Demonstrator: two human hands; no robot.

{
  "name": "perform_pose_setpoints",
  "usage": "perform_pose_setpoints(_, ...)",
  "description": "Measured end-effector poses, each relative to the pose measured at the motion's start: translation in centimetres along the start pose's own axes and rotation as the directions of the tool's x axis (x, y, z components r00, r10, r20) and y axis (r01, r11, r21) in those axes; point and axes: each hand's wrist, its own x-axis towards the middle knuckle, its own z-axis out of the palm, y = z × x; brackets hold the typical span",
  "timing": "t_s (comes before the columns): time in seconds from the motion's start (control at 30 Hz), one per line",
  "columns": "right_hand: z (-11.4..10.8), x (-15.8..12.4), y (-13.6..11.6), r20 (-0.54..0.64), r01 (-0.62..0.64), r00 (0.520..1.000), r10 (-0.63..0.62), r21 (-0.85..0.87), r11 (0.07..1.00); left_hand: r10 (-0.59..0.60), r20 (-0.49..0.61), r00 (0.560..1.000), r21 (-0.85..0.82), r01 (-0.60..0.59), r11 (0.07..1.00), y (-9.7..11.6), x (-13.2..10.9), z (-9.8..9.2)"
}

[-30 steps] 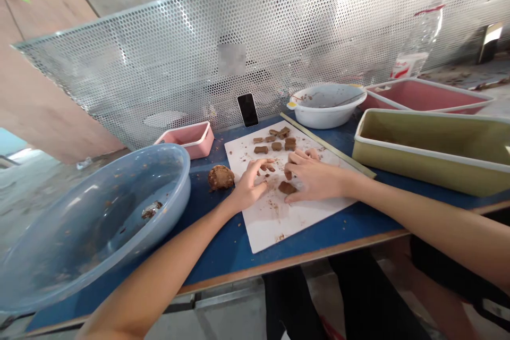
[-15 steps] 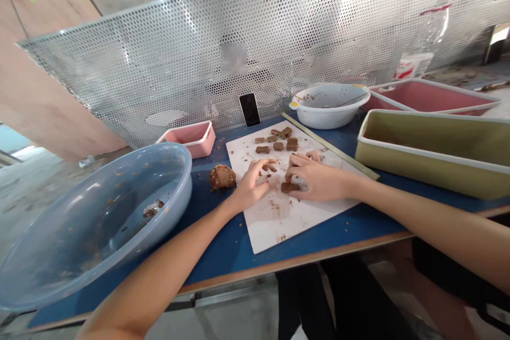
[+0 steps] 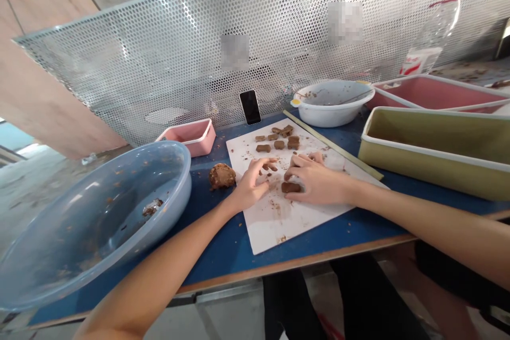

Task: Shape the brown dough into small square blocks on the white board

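Both my hands rest on a white board (image 3: 279, 223) on the blue table. My right hand (image 3: 316, 180) curls its fingers around a small flat brown clay piece (image 3: 290, 187), thumb and fingertips pressed to its edges. My left hand (image 3: 253, 183) lies beside it with fingers spread and bent, tips near a small brown scrap (image 3: 271, 168). Several cut brown clay shapes (image 3: 281, 139) lie at the board's far end. A round lump of brown clay (image 3: 222, 176) sits on the table left of the board.
A large blue basin (image 3: 99, 218) stands at the left. A small pink tray (image 3: 191, 138), a phone (image 3: 250, 107) leaning on the perforated metal screen, a white bowl (image 3: 332, 103), a long stick (image 3: 330, 143), a yellow-green tub (image 3: 434, 149) and a pink tub (image 3: 438, 93) surround the board.
My right hand's fingers have closed in around the flat clay piece, which now lies between thumb and fingertips. My left hand has hardly moved. The camera shifted slightly.
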Motion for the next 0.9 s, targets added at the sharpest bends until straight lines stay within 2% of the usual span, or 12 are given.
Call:
perform_pose_setpoints(0.2, 1.2, 0.2, -0.6, -0.025, -0.032, 0.999, 0.033, 0.061, 0.998, -0.004, -0.003, 1.0, -0.01, 0.004, 1.0, -0.1, 0.1, 0.1)
perform_pose_setpoints(0.6, 1.3, 0.1, -0.6, -0.029, 0.002, 1.0, 0.0, 0.059, 0.998, -0.01, -0.01, 1.0, -0.008, 0.01, 1.0, -0.1, 0.0, 0.1)
perform_pose_setpoints(0.9, -0.5, -0.1, -0.6, 0.014, -0.038, 0.999, 0.038, 0.026, 0.999, -0.002, 0.001, 1.0, -0.015, 0.002, 1.0, -0.2, 0.0, 0.1)
